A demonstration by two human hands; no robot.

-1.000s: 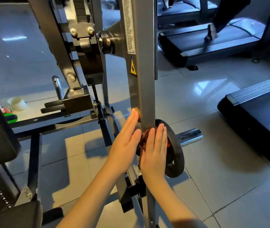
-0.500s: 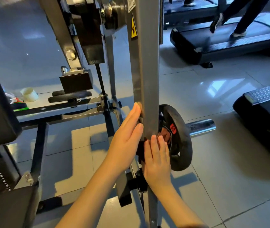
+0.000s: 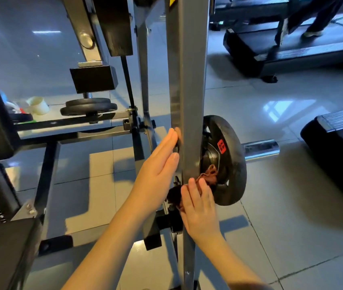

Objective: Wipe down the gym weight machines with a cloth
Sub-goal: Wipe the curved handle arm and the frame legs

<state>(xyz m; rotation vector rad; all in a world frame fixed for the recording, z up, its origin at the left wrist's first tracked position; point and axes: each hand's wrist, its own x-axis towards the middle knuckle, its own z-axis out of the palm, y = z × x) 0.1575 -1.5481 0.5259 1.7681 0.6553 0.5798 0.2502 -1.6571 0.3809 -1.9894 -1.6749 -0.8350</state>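
Cloth (image 3: 210, 175): a dark red rag bunched against the lower part of the weight machine's grey upright post (image 3: 191, 80). One end shows right of the post beside the plate's hub, and a darker wad shows left of the post under the fingers.
Right hand (image 3: 200, 208): the fingers lie straight and flat on the cloth, pressing it to the post's near face. The thumb is hidden, so no curl round the rag shows.
Left hand (image 3: 158, 164): flat and relaxed with the fingers together and the fingertips resting on the post's left face. It holds nothing.
Weight plate (image 3: 232, 164): a black disc with a red label, mounted just behind the post on a chrome sleeve (image 3: 260, 149). The cloth's right end touches its hub area.
Change from half a second ago: the right hand sits lower on the post, now near the plate's bottom half, and more of the cloth shows on both sides. The left hand keeps its place beside the post.
Left side: two stacked plates (image 3: 89, 106) and a white cup (image 3: 39, 105) sit past the frame.
Background: a person's legs (image 3: 321, 17) on a treadmill (image 3: 292, 55), with a second treadmill (image 3: 338, 139) at the right on the glossy tile floor (image 3: 281, 206).
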